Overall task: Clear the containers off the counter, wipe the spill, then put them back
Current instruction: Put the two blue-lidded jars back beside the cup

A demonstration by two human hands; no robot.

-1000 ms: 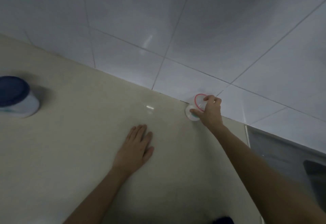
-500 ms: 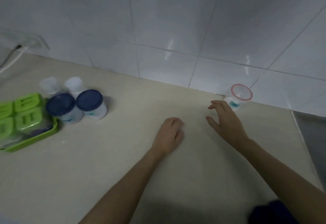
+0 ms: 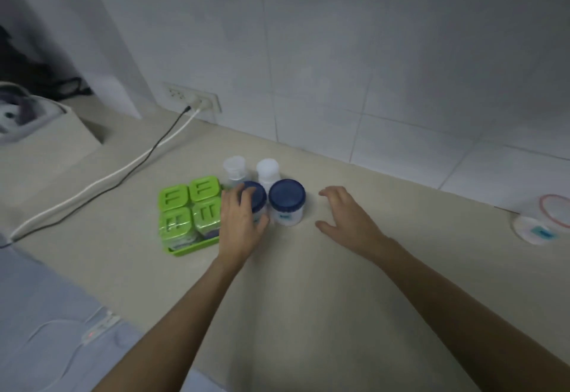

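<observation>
We see the left hand (image 3: 239, 223) wrapped around the left blue-lidded white plastic jar (image 3: 255, 198), hiding its body. The right hand (image 3: 345, 217) hovers spread and empty beside the second blue-lidded jar (image 3: 287, 203) on the beige desk (image 3: 308, 283). The red-rimmed clear cup (image 3: 543, 222) is cut off at the right frame edge.

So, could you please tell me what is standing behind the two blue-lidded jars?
Two small pale containers: a translucent one behind the left blue-lidded jar, and a white-capped one behind the right jar. Their bases are hidden by the jars, and the left hand covers the left jar's side.
</observation>
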